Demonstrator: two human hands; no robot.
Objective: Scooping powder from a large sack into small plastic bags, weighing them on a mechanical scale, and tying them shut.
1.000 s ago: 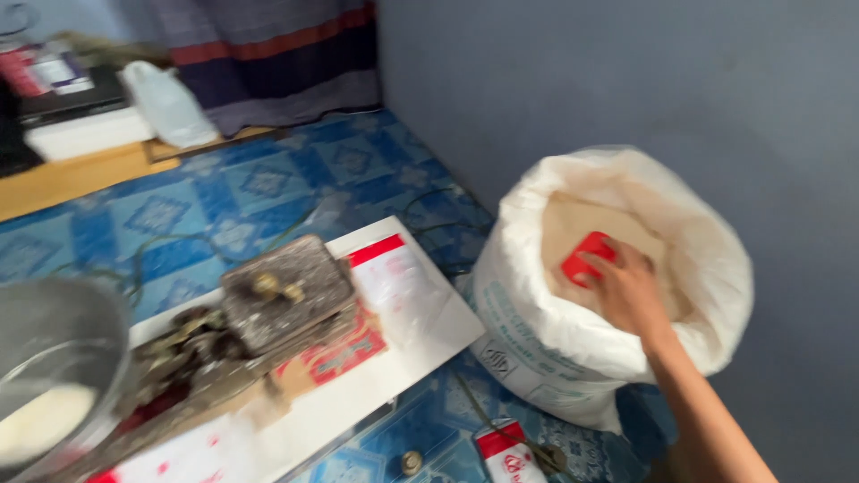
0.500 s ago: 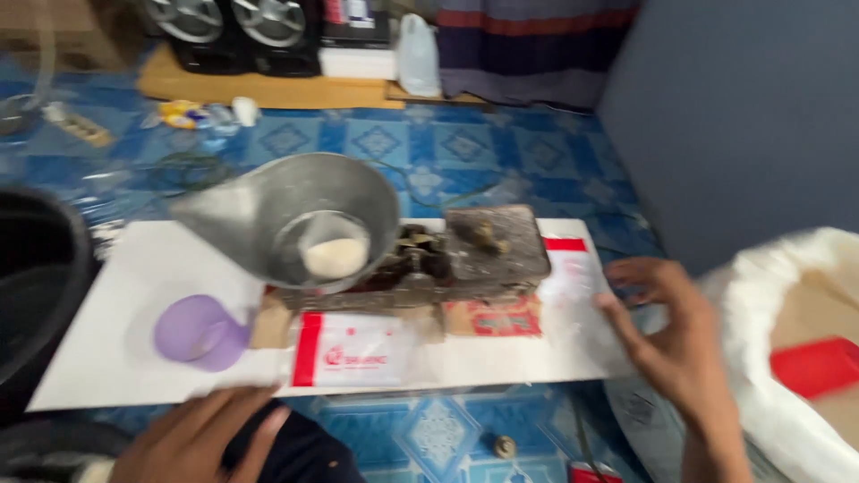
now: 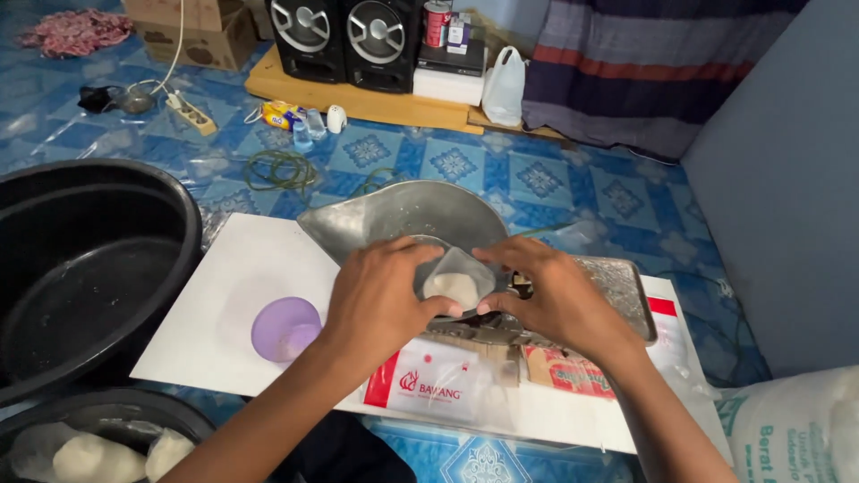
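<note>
My left hand (image 3: 380, 300) and my right hand (image 3: 555, 300) together hold a small clear plastic bag (image 3: 455, 279) with white powder in it. The bag sits in the metal scoop pan (image 3: 394, 215) of a balance scale. The scale's flat metal plate (image 3: 622, 286) lies just right of my right hand. Both hands pinch the bag's rim from either side. The scale stands on a white board (image 3: 233, 295) on the floor.
A purple lid (image 3: 284, 328) lies on the board by my left wrist. A big black basin (image 3: 85, 268) stands at left, a smaller one with filled white bags (image 3: 98, 456) below it. A white sack (image 3: 796, 429) is at the lower right. Speakers (image 3: 349, 36), cables and a blue wall lie beyond.
My right hand left the sack and came to the scale pan. My left hand rose from the near edge. Both now grip the small bag in the pan.
</note>
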